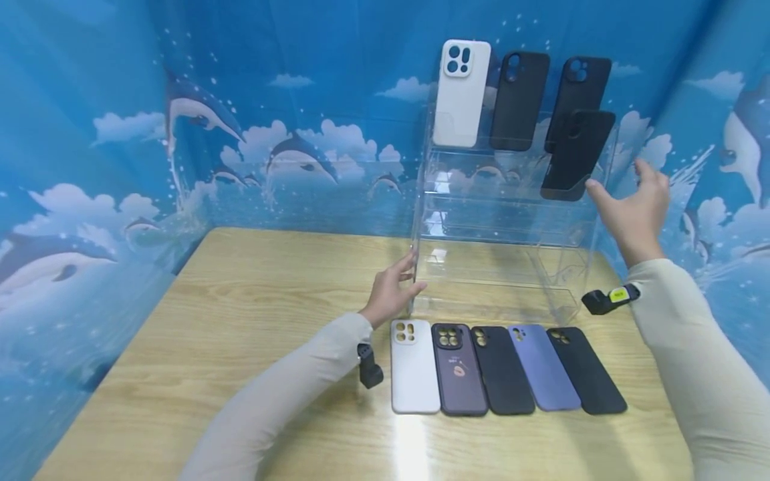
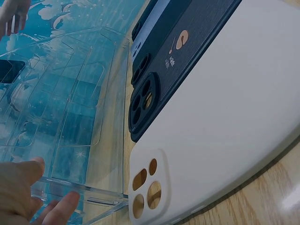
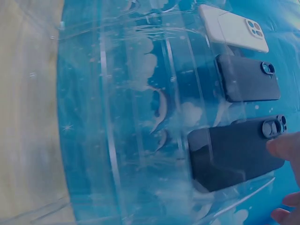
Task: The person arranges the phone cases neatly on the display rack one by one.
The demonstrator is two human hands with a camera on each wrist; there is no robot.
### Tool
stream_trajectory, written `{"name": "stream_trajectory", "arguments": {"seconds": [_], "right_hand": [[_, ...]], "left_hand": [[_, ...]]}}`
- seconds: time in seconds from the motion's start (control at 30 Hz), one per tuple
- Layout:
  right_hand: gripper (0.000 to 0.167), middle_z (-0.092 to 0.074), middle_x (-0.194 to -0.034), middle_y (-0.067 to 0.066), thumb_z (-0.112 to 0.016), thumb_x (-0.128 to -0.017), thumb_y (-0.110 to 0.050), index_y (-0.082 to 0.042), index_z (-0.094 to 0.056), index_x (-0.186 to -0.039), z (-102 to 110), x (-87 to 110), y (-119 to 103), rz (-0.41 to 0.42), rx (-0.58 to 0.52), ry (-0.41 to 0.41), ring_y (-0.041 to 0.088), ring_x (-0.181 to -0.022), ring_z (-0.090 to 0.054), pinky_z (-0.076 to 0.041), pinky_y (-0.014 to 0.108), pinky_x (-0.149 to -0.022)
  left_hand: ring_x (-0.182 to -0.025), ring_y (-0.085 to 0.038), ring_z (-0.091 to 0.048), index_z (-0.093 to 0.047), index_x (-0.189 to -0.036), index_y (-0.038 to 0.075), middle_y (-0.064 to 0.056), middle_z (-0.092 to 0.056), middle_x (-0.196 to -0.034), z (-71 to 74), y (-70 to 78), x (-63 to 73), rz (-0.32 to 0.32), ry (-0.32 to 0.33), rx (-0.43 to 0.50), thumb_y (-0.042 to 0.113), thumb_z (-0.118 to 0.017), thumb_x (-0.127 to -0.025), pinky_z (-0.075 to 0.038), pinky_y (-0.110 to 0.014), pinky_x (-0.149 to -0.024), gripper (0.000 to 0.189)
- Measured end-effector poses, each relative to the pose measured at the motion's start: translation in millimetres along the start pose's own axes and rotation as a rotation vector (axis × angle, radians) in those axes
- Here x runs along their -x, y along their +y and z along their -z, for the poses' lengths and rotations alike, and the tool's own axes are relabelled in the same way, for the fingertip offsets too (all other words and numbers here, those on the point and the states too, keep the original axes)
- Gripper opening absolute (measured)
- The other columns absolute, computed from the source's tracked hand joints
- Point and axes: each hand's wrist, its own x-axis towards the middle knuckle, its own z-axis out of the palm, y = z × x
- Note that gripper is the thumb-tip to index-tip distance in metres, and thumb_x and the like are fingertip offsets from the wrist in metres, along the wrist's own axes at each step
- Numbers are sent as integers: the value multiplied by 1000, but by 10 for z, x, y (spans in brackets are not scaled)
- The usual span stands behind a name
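My right hand (image 1: 637,214): thumb and fingers spread wide, gripping nothing, thumb tip at edge of black phone case (image 1: 577,160), contact unclear. Case leans in clear rack (image 1: 481,200), right end. My left hand (image 1: 391,290) grips rack's left side.

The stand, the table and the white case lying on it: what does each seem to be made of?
Stand: probably acrylic or similar plastic, clear and glossy; the backdrop shows through, edges glint.
Table: wood or printed laminate, slightly glossy; pale grain, bright reflection.
White case: perhaps silicone or plastic, matte; surface looks even, without sharp glare.
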Motion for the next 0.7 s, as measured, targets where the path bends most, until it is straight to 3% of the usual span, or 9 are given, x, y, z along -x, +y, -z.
{"name": "stream_trajectory", "arguments": {"seconds": [0.2, 0.4, 0.7], "right_hand": [[84, -18, -153, 20, -54, -91, -50, -9, -15, -154, 24, 259, 324, 11, 1, -54, 38, -137, -21, -26, 57, -113], [84, -17, -152, 26, -56, -93, -45, -3, -14, -153, 14, 607, 823, -26, 21, -124, 47, -135, -22, -29, 65, -106], [86, -15, -150, 36, -54, -94, -45, 5, -13, -150, -47, 1109, 1438, -92, 57, -289, 57, -132, -23, -35, 72, -95]], "left_hand": [[-113, -32, -62, -39, -147, 16, -12, -51, -140, 3, 0, 4, 4, 4, 16, 12, -72, -86, -58, -30, -85, 69], [-113, -31, -62, -39, -146, 17, -13, -51, -139, 1, 12, -1, 11, 2, 19, 11, -72, -85, -58, -31, -85, 70], [-113, -30, -62, -39, -147, 16, -13, -50, -140, 14, 6, 0, 9, -5, 5, 12, -72, -86, -58, -30, -85, 70]]}}
